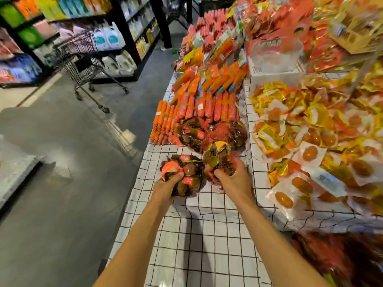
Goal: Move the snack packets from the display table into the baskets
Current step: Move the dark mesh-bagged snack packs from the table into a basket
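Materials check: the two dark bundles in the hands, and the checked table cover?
The dark snack bundle gripped by the left hand and second dark snack bundle gripped by the right hand: glossy plastic-film packets, judging by glints, apparently within red mesh netting; blur leaves that open. The white black-grid table cover: thin flexible sheet, cloth or vinyl, since it wrinkles and sags.

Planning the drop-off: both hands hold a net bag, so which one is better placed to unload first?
Right, probably. The right hand grips the right net bag on the side of the blurred dark-red heap at the near right, possibly a basket. The left hand, gripping the left net bag, must cross.
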